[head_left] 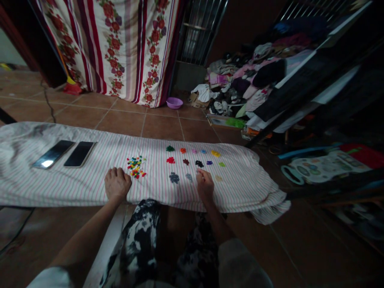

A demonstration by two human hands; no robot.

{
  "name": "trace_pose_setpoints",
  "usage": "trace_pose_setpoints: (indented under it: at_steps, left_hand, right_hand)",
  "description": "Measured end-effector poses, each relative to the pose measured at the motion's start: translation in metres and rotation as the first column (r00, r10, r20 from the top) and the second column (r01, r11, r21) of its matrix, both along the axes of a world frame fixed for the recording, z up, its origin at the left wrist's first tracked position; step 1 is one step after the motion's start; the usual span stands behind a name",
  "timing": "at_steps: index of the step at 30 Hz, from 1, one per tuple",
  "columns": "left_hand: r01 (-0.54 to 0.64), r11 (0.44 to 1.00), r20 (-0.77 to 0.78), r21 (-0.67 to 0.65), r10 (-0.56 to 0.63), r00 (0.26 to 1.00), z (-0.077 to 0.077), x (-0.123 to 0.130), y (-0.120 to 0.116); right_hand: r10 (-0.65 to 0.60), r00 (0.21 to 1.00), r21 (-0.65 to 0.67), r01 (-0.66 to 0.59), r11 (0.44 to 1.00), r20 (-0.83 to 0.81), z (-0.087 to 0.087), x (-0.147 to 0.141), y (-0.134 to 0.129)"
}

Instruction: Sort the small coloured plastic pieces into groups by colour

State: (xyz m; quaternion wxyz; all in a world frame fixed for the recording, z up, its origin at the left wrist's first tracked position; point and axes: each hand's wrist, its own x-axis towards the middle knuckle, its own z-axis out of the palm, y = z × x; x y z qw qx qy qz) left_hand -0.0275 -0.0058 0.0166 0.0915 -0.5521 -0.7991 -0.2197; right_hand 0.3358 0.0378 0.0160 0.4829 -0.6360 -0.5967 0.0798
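My left hand [117, 183] rests with curled fingers on the striped cloth, just left of a mixed heap of small coloured pieces [137, 168]; nothing shows in it. My right hand [205, 183] is closed in a pinch near the black pile [199, 163] and the light grey pile [189, 177]; what it holds, if anything, is too small to name. Around it lie small single-colour piles: dark grey [174, 178], red [171, 160], green [170, 148], orange [183, 151], brown [186, 162], yellow [215, 153], purple [209, 163], lime [221, 164] and beige [219, 178].
Two phones, one [54, 154] beside the other [79, 154], lie at the left on the striped cloth [156, 188]. Beyond are a floral curtain [129, 52], a purple bowl [174, 103], a red dustpan [72, 88] and heaped clothes [240, 80].
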Motion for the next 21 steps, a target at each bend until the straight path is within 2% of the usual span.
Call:
trace_pose_setpoints:
  at_steps: [4, 7, 9, 15, 21]
  left_hand:
    - [0.004, 1.0, 0.013, 0.016, -0.005, 1.0, -0.002, 0.0, 0.0]
    - [0.005, 1.0, 0.009, 0.02, -0.005, 1.0, -0.002, 0.0, 0.0]
    - [0.003, 1.0, -0.007, 0.016, -0.002, 1.0, -0.001, 0.0, 0.0]
    - [0.002, 1.0, -0.016, -0.001, -0.002, 1.0, -0.001, 0.001, 0.0]
    - [0.006, 1.0, 0.031, 0.002, -0.006, 0.999, 0.0, 0.002, 0.001]
  right_hand:
    - [0.281, 0.96, -0.071, -0.28, 0.957, -0.002, 0.01, -0.058, -0.002]
    - [0.465, 0.885, -0.127, -0.461, 0.878, 0.001, 0.009, -0.102, -0.001]
    - [0.549, 0.836, -0.179, -0.537, 0.824, 0.018, 0.006, -0.13, 0.003]
    - [0.636, 0.764, -0.342, -0.572, 0.745, 0.108, 0.002, -0.193, 0.026]
    - [0.611, 0.787, -0.452, -0.516, 0.728, 0.086, 0.005, -0.212, 0.041]
